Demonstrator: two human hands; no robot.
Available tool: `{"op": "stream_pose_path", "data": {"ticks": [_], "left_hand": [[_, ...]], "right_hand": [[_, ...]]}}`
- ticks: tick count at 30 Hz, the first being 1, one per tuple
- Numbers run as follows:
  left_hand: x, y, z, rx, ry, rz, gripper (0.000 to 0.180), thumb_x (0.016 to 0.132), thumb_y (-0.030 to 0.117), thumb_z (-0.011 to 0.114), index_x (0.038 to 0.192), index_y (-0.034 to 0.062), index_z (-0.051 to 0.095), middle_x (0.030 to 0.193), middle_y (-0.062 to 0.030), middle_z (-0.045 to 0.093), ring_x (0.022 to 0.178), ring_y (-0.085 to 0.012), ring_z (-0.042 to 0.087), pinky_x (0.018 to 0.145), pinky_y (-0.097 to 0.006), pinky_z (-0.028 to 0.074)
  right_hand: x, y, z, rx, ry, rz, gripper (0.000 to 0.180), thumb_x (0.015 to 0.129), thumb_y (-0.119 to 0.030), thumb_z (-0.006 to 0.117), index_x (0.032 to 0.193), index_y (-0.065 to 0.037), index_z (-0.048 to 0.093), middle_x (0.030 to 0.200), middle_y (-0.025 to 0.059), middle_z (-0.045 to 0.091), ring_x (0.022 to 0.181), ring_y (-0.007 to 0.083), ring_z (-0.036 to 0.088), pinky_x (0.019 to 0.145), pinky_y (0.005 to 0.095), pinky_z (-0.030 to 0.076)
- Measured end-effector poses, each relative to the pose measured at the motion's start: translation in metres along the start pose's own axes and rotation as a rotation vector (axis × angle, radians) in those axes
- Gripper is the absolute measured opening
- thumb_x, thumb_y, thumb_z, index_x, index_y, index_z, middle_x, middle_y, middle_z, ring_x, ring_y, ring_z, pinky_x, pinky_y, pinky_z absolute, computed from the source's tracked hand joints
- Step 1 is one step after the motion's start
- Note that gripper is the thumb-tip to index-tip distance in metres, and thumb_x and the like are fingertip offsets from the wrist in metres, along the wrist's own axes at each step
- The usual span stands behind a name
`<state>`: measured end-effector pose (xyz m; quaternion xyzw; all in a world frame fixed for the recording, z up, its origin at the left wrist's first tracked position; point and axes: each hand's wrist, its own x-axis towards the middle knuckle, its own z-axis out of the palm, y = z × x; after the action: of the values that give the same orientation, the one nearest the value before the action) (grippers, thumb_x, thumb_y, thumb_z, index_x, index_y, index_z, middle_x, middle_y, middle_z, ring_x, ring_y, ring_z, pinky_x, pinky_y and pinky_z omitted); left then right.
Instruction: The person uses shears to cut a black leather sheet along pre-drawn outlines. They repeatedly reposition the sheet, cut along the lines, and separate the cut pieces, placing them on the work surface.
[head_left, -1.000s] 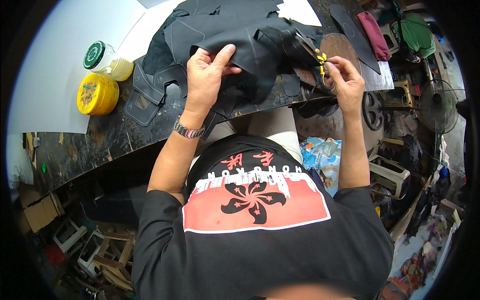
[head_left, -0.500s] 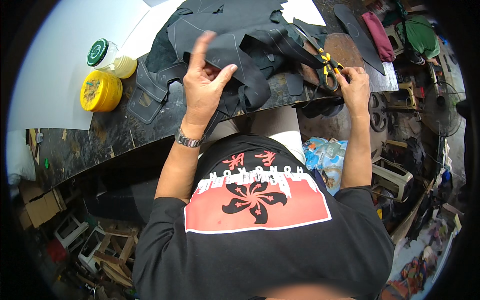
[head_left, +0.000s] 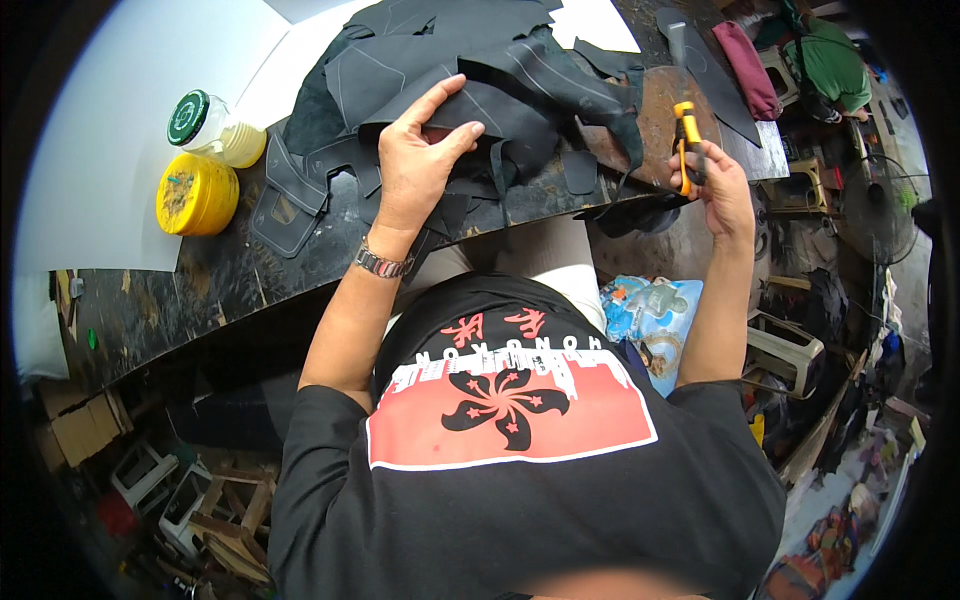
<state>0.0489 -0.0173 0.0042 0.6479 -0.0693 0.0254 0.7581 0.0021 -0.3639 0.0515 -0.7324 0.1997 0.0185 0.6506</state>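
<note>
A layered pile of black leather (head_left: 380,70), marked with pale outlines, covers the middle of the dark workbench (head_left: 225,270). My left hand (head_left: 415,160) is at its near edge, thumb and index finger spread apart; the other fingers are partly hidden. Over the bench's right part, my right hand (head_left: 722,185) grips scissors (head_left: 688,140) by their yellow and black handles, blades pointing away from me. Cut black leather pieces (head_left: 285,210) lie left of my left hand, and a small black piece (head_left: 579,172) rests by the front edge.
On the left stand a yellow tub (head_left: 197,195) and a clear jar with a green lid (head_left: 205,125). A maroon roll (head_left: 746,70) lies at the right end. Beyond it are a person in green (head_left: 835,65) and a fan (head_left: 880,210). Stools (head_left: 235,505) stand lower left.
My right hand has lifted the scissors off the bench and turned them upright. My left hand has moved slightly right, its index finger lowered over the leather. The pile's right flap has shifted.
</note>
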Motion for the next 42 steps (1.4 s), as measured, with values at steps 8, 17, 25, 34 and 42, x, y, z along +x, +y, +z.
{"op": "stream_pose_path", "data": {"ticks": [8, 17, 25, 34, 42], "left_hand": [[0.003, -0.009, 0.001, -0.079, -0.008, 0.013, 0.046, 0.081, -0.003, 0.072, 0.126, -0.0013, 0.060, 0.106, -0.0094, 0.068, 0.080, -0.0099, 0.067, 0.070, -0.022, 0.058], [0.002, -0.003, -0.002, -0.196, 0.048, -0.011, 0.046, 0.080, -0.003, 0.074, 0.124, -0.0021, 0.061, 0.106, -0.0115, 0.067, 0.082, -0.0120, 0.067, 0.073, -0.023, 0.058], [-0.004, 0.000, -0.001, -0.176, 0.016, -0.056, 0.052, 0.078, -0.002, 0.076, 0.127, -0.0019, 0.058, 0.106, -0.0125, 0.067, 0.085, -0.0139, 0.068, 0.072, -0.023, 0.059], [-0.011, 0.001, -0.006, -0.085, -0.080, -0.058, 0.052, 0.078, -0.003, 0.075, 0.128, -0.0017, 0.058, 0.109, -0.0106, 0.067, 0.085, -0.0115, 0.068, 0.074, -0.022, 0.058], [-0.015, 0.002, -0.006, -0.180, -0.063, -0.049, 0.055, 0.078, -0.003, 0.076, 0.129, -0.0020, 0.056, 0.112, -0.0115, 0.066, 0.084, -0.0114, 0.068, 0.074, -0.022, 0.058]], "right_hand": [[-0.069, 0.037, 0.085, 0.354, -0.760, 0.201, 0.051, 0.081, -0.039, 0.074, 0.104, 0.002, 0.056, 0.077, 0.0109, 0.059, 0.064, 0.0159, 0.061, 0.053, 0.0257, 0.050], [-0.071, 0.069, 0.104, 0.433, -0.938, 0.453, 0.048, 0.084, -0.047, 0.070, 0.094, -0.003, 0.055, 0.079, 0.0107, 0.059, 0.063, 0.0167, 0.059, 0.058, 0.0271, 0.048], [-0.075, 0.068, 0.117, 0.518, -0.812, 0.332, 0.046, 0.086, -0.044, 0.068, 0.101, -0.002, 0.056, 0.081, 0.0071, 0.059, 0.067, 0.0152, 0.058, 0.066, 0.0255, 0.048], [-0.068, 0.053, 0.122, 0.063, -0.708, 0.235, 0.050, 0.076, -0.047, 0.075, 0.094, -0.004, 0.056, 0.072, 0.0031, 0.057, 0.060, 0.0092, 0.054, 0.057, 0.0200, 0.044], [-0.070, 0.053, 0.122, 0.127, -0.745, 0.246, 0.053, 0.075, -0.046, 0.077, 0.097, -0.002, 0.056, 0.073, 0.0039, 0.058, 0.060, 0.0101, 0.056, 0.057, 0.0206, 0.046]]}}
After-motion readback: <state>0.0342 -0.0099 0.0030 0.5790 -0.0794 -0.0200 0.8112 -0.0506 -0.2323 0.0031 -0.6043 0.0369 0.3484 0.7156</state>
